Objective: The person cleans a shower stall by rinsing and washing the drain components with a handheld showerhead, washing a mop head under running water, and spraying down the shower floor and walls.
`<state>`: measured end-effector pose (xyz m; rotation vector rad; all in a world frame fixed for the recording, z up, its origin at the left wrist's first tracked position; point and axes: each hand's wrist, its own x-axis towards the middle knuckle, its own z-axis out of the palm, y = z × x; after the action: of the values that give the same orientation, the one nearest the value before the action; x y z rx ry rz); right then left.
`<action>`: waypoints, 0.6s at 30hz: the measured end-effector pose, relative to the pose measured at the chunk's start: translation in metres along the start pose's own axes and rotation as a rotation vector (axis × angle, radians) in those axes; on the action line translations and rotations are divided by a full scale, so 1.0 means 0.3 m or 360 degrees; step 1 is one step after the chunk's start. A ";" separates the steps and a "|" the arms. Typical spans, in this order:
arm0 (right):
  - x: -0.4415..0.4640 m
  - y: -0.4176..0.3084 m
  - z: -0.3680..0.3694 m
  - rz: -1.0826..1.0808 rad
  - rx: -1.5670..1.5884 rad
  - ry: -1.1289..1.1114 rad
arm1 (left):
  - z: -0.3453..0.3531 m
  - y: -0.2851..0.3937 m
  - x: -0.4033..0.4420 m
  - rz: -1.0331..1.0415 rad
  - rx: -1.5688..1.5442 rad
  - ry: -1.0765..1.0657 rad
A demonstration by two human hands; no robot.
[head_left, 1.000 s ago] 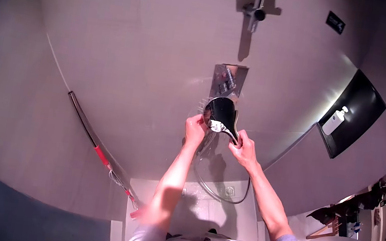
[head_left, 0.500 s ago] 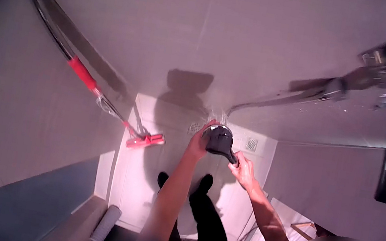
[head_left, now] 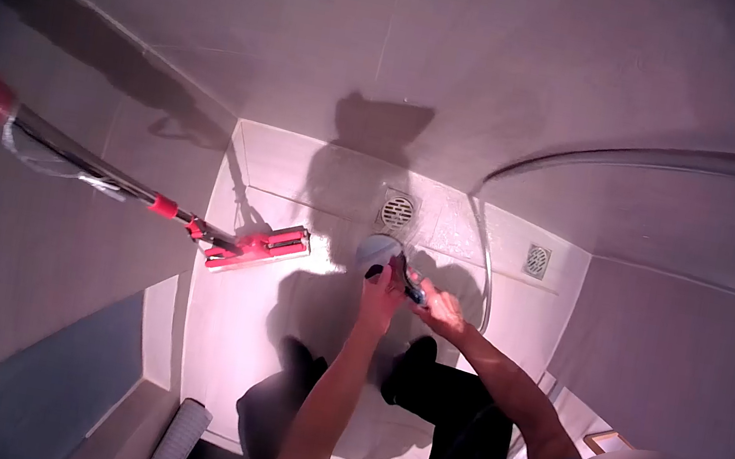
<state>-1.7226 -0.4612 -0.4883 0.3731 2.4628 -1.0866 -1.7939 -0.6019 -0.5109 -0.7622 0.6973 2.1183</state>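
Shower head [head_left: 376,249] turned since earlier, pale side now showing instead of dark; located near six o'clock of the round drain [head_left: 397,211]; right hand [head_left: 443,315] closed round its handle; left hand [head_left: 380,306] at its near edge, exact grip undeterminable; turn judged part of two-handed handling

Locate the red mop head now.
In the head view, the red mop head is on the pale floor, left of the left hand and both drains.

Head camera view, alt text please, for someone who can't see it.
A person's left hand and right hand hold a shower head above a pale floor. A red mop stands to the left; two drain grates lie beyond.
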 end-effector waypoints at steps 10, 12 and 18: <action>0.613 0.232 0.117 0.0288 0.1055 -0.0347 | -0.194 -0.120 0.243 0.0455 0.0250 0.0127; 0.733 0.327 0.173 -0.0626 -0.0183 0.0216 | -0.264 -0.130 0.283 0.0461 0.0256 0.0218; 0.662 0.325 0.225 -0.0393 -0.0804 0.0309 | -0.358 -0.173 0.423 0.0707 -0.0104 0.0403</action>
<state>-1.8391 -0.4330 -0.6861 0.0165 2.8951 -0.4905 -1.7888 -0.5864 -0.6843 -0.9957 1.0123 2.4757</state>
